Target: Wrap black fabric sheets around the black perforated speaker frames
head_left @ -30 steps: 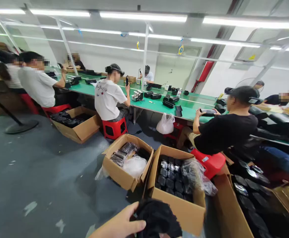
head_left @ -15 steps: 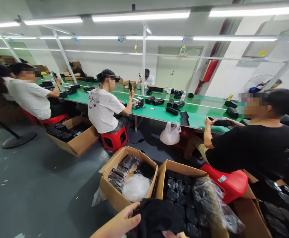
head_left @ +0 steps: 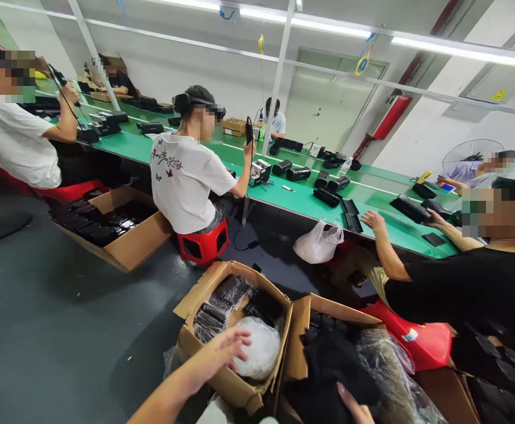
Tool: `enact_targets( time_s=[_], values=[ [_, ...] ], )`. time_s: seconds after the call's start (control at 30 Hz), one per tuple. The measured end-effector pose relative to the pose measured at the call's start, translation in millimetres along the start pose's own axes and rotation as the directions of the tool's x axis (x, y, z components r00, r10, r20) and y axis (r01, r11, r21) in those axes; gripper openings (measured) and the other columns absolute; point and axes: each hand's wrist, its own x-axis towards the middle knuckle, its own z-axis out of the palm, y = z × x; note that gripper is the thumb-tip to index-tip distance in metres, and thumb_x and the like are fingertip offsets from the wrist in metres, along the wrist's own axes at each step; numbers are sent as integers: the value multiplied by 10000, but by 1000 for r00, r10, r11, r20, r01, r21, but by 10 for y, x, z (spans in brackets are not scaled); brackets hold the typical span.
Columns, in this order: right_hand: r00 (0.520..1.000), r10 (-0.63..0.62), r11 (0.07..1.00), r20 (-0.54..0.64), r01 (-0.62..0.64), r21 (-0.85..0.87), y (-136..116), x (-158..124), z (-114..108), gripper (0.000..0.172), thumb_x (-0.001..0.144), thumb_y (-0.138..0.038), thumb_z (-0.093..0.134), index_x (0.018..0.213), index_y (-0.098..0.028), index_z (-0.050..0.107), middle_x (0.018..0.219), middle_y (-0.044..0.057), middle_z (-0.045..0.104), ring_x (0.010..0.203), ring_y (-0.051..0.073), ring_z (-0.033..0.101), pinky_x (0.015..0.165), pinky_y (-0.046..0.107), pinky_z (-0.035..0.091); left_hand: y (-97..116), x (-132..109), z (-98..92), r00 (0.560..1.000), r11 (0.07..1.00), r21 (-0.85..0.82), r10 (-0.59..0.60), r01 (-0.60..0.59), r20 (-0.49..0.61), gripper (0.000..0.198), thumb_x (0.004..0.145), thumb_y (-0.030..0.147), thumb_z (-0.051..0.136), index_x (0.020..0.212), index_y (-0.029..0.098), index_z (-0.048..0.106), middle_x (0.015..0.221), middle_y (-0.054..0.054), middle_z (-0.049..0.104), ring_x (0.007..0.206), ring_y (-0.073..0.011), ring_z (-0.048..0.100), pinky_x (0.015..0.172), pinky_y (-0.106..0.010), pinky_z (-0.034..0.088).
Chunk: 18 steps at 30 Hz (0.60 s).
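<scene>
The left hand (head_left: 224, 351) reaches over the left cardboard carton (head_left: 201, 287), its fingers spread and slightly curled, with nothing between them. In the view it overlaps the edge of a rounded white plastic bag (head_left: 261, 347); whether it touches the bag is hard to tell. Beside that bag lie black parts in clear film (head_left: 211, 318). The right hand (head_left: 355, 406), at the bottom edge, grips a bunched black cloth (head_left: 330, 368), its thumb pressed on the fabric (the other fingers are hidden). The cloth hangs in front of the right cardboard carton (head_left: 297, 335) and covers much of its opening. Crumpled clear plastic sheeting (head_left: 390, 377) lies just beside the cloth, and a red plastic stool (head_left: 423, 344) stands past that carton.

Beyond, at a green-topped workbench (head_left: 275, 197), a co-worker in a printed white T-shirt (head_left: 187, 182) raises a black handheld tool (head_left: 249, 134). Farther right, a co-worker in a black T-shirt (head_left: 469, 288) holds up a black housing (head_left: 410, 209) in one hand, the other hand open above the bench
</scene>
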Motion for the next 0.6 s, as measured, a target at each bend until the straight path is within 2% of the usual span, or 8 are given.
enact_targets(
  time_s=[0.07, 0.13, 0.27, 0.33, 0.43, 0.53, 0.6],
  values=[
    [999, 30, 999, -36, -29, 35, -193, 81, 143, 630, 418, -367, 781, 1025, -300, 626, 887, 27, 690, 1077, 344, 508, 873, 441, 464, 210, -92, -372, 994, 998, 37, 46, -42, -102, 521, 649, 544, 605, 1031, 192, 568, 1073, -102, 580, 836, -193, 573, 679, -283, 434],
    [993, 87, 990, -73, -78, 119, -439, 99, 315, 671, 466, -423, 745, 1099, -262, 590, 896, 40, 694, 1036, 334, 543, 866, 446, 471, 432, -250, -667, 977, 994, 53, 101, -92, -187, 529, 674, 559, 569, 1066, 204, 556, 1122, -108, 576, 887, -217, 573, 734, -310, 438],
    [986, 153, 955, -71, -129, 267, -936, -28, 588, 813, 542, -472, 696, 1251, -163, 447, 926, 70, 691, 938, 298, 606, 840, 424, 489, 775, -529, -1010, 926, 986, 45, 164, -158, -340, 545, 656, 593, 559, 1043, 210, 562, 1103, -108, 597, 947, -271, 565, 799, -373, 441],
    [981, 184, 938, -57, -157, 309, -1076, -118, 622, 866, 549, -466, 694, 1287, -129, 389, 909, 82, 695, 903, 295, 620, 818, 428, 498, 877, -557, -1082, 919, 983, 51, 184, -177, -350, 556, 643, 607, 560, 1031, 209, 562, 1085, -109, 605, 943, -282, 568, 798, -392, 446],
    [970, 233, 911, -68, -193, 364, -1096, -210, 564, 886, 536, -423, 713, 1302, -148, 361, 896, 76, 699, 887, 290, 627, 790, 423, 511, 973, -478, -1079, 933, 978, 85, 209, -192, -292, 572, 632, 621, 560, 1029, 209, 554, 1096, -107, 600, 945, -276, 570, 799, -388, 450],
    [960, 267, 901, -89, -216, 375, -986, -201, 505, 835, 521, -396, 726, 1264, -164, 423, 906, 84, 696, 882, 292, 628, 770, 411, 524, 991, -362, -1014, 944, 969, 136, 232, -204, -235, 605, 622, 641, 553, 1037, 201, 550, 1096, -112, 604, 939, -266, 578, 814, -382, 444],
    [966, 220, 919, -138, -157, 362, -925, -127, 528, 731, 532, -406, 717, 1201, -204, 502, 900, 78, 697, 869, 295, 632, 742, 406, 539, 920, -317, -1027, 941, 967, 143, 243, -213, -235, 631, 615, 662, 539, 1040, 196, 548, 1091, -111, 611, 931, -266, 585, 814, -388, 448]
  ],
)
